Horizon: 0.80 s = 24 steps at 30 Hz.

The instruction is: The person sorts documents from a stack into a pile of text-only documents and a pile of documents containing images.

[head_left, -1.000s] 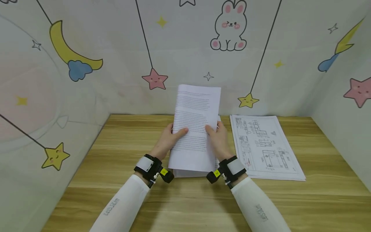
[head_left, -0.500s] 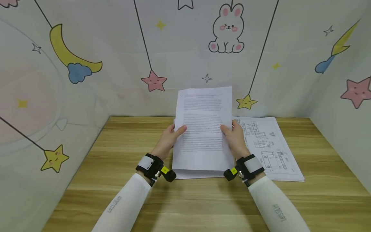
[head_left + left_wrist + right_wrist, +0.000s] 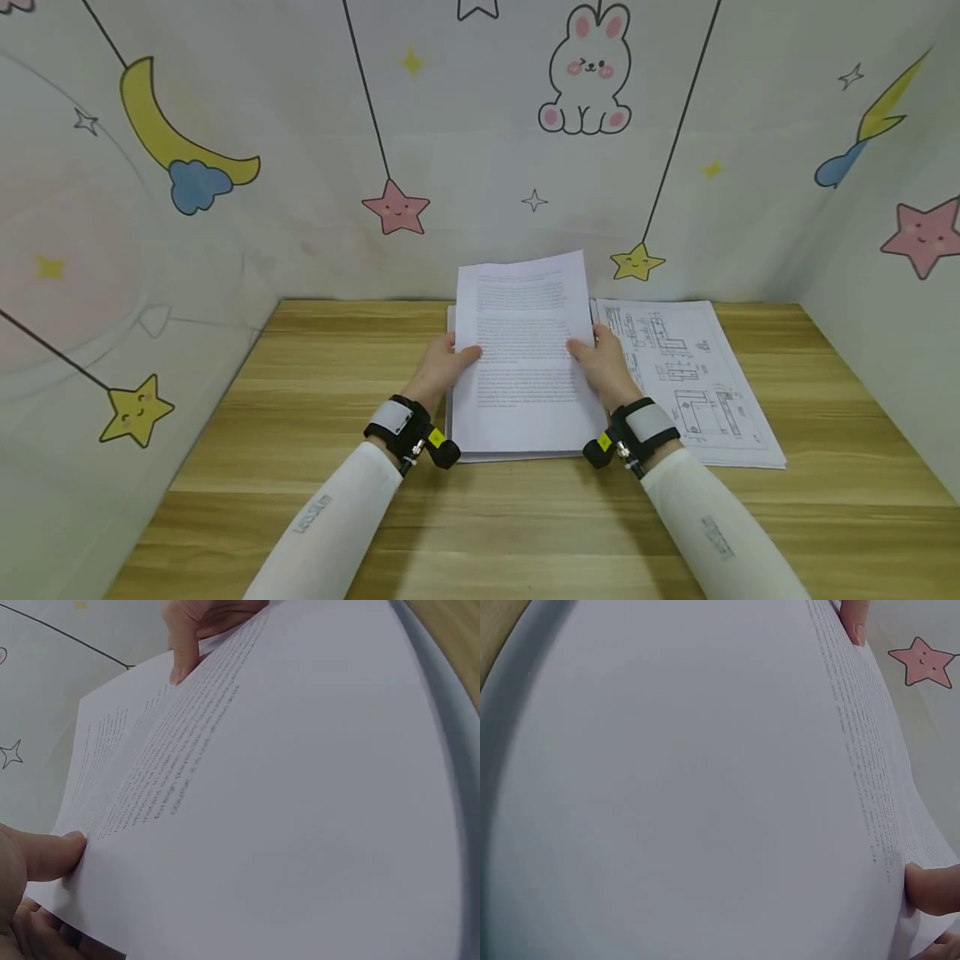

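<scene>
Printed sheets of paper (image 3: 525, 367) are held up between both hands, their far end tilted above the table. At the left edge my left hand (image 3: 442, 367) pinches them, thumb on the printed face and fingers behind. My right hand (image 3: 606, 367) grips the opposite edge in the same way. In the left wrist view the left thumb (image 3: 56, 855) presses on the paper near its text. The right wrist view shows the right thumb (image 3: 934, 889) on the other side edge. Beneath the held sheets lies more paper, mostly hidden, its edge showing at the left and bottom.
A stack of sheets with technical drawings (image 3: 705, 417) lies on the wooden table (image 3: 337, 350) to the right, partly behind the right hand. A white cloth wall (image 3: 480, 150) printed with stars, a moon and a rabbit stands around the table's back and sides.
The curved sheets first flattened out as my right hand moved right. Since then, both hands have lowered slightly, and the held paper sits lower, its top edge down from before.
</scene>
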Each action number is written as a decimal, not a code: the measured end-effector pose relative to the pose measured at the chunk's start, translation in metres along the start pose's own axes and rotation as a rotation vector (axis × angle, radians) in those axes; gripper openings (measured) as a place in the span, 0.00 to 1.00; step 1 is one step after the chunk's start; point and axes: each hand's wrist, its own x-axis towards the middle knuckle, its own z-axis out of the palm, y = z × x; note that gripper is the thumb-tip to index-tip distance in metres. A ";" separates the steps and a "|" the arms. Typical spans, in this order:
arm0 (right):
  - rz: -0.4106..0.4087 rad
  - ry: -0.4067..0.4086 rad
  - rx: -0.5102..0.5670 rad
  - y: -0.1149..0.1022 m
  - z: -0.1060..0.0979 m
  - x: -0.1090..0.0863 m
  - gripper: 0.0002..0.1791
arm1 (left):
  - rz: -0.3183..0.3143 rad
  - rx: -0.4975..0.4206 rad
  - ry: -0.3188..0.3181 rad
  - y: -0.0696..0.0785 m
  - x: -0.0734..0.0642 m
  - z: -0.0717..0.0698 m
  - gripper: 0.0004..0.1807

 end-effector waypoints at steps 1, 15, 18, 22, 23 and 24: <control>-0.004 -0.006 -0.019 0.001 0.000 0.001 0.26 | -0.004 0.010 0.006 -0.001 0.001 0.001 0.20; -0.047 -0.048 -0.255 0.016 0.009 0.011 0.29 | 0.110 0.344 0.143 -0.018 0.006 0.002 0.22; -0.053 -0.048 -0.319 0.019 0.011 0.011 0.29 | 0.133 0.410 0.182 -0.023 0.005 0.002 0.21; -0.068 -0.052 -0.358 0.019 0.012 0.011 0.29 | 0.130 0.484 0.225 -0.026 0.003 0.002 0.21; -0.070 -0.056 -0.366 0.018 0.012 0.011 0.29 | 0.123 0.503 0.235 -0.026 0.003 0.003 0.21; -0.077 -0.057 -0.381 0.018 0.012 0.011 0.29 | 0.116 0.517 0.242 -0.026 0.003 0.003 0.21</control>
